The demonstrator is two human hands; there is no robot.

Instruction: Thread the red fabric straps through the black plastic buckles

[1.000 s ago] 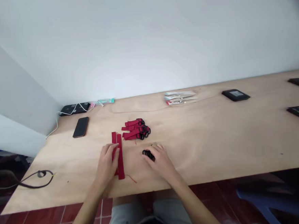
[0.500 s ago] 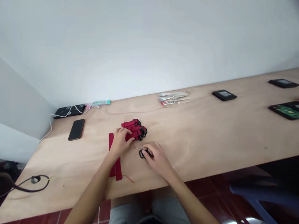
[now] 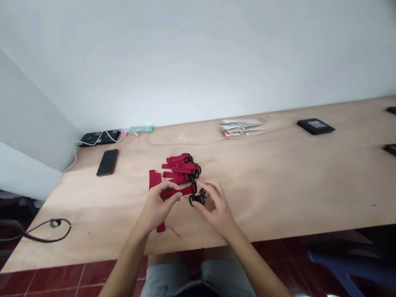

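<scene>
My left hand (image 3: 159, 204) is closed on a red strap (image 3: 184, 191) that ends in a black buckle. Beside it my right hand (image 3: 217, 207) has its fingers apart around loose black buckles (image 3: 197, 199) on the table; whether it touches them is hard to tell. Above both hands lies a pile of red straps with black buckles (image 3: 182, 167). More red strap pieces (image 3: 154, 178) lie flat to the left, partly hidden by my left hand, and a loose red thread trails near the front edge.
A phone (image 3: 107, 162) and black boxes with a white cable (image 3: 99, 137) are at the back left. Flat packets (image 3: 240, 127) lie by the wall, and black devices (image 3: 315, 126) at the right. A black cable loop (image 3: 49, 231) rests at the left front.
My left hand has come down from the pile with one red strap. My right hand has opened, uncovering black buckles. The view has shifted slightly left.
</scene>
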